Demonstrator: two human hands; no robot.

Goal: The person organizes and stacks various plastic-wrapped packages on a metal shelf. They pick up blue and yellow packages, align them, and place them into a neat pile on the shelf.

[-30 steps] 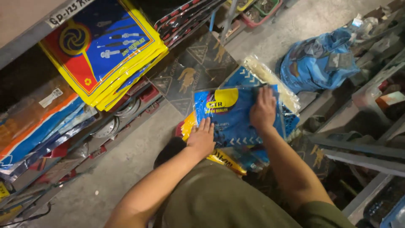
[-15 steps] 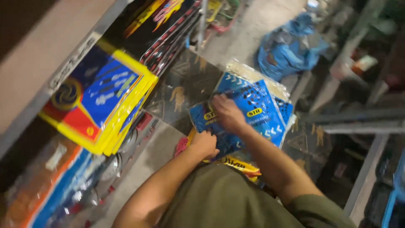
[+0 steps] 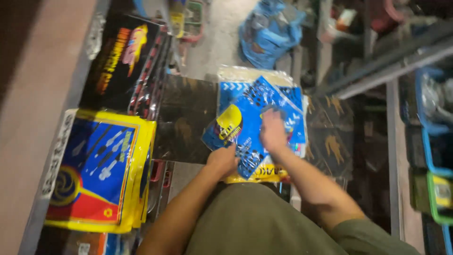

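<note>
A blue plastic packet point(image 3: 252, 111) with a yellow label lies tilted on top of a stack of similar blue and yellow packets point(image 3: 283, 97) in front of me. My left hand point(image 3: 222, 160) grips the packet's near left corner. My right hand point(image 3: 272, 130) lies flat on its middle, fingers spread toward the far side. A yellow packet edge point(image 3: 257, 175) shows under the blue one. Both forearms reach out from olive green sleeves. The stack rests on a dark printed sheet point(image 3: 186, 118).
On a shelf to the left hang yellow, blue and red packets point(image 3: 99, 170) and black packets point(image 3: 125, 61). A crumpled blue plastic bag point(image 3: 269, 30) lies on the concrete floor ahead. Metal racking point(image 3: 391, 61) and coloured bins point(image 3: 436, 189) stand at the right.
The view has swung so the shelf sits further left. My right hand slid across the blue packet, which now lies turned at an angle, and my left hand moved up onto its corner.
</note>
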